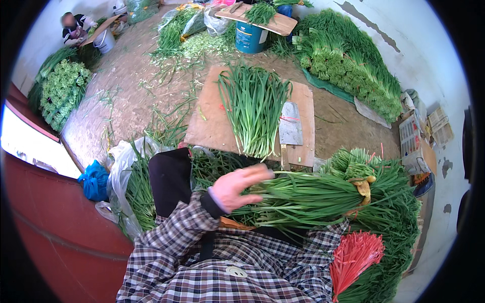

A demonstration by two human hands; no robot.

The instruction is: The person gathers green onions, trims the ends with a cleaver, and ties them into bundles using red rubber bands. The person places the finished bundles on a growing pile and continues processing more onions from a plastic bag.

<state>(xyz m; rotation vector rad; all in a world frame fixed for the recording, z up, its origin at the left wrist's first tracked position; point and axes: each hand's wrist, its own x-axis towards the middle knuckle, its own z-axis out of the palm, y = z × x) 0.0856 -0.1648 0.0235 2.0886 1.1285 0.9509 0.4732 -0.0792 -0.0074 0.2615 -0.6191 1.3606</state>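
Observation:
My bare left hand (239, 189) is slightly blurred, with fingers extended and apart, beside the pale stem ends of a bunch of garlic chives (303, 193). The bunch lies sideways across my lap. My right hand (362, 189), in what looks like a worn tan glove, is closed around its leafy end; leaves cover most of that hand. Ahead of me is a wooden board (208, 110) bearing a loose pile of garlic chives (255, 110), roots towards me. A broad cleaver (291, 123) lies at the pile's right, its handle pointing at me.
Red plastic ties (358, 257) hang at my right, over heaped chives (398, 235). A plastic bag (117, 178) of greens and a blue bag (93, 181) sit left. Stacked bundles (344, 68) line the right wall. Beyond stand a blue bucket (250, 38) and a seated person (74, 30).

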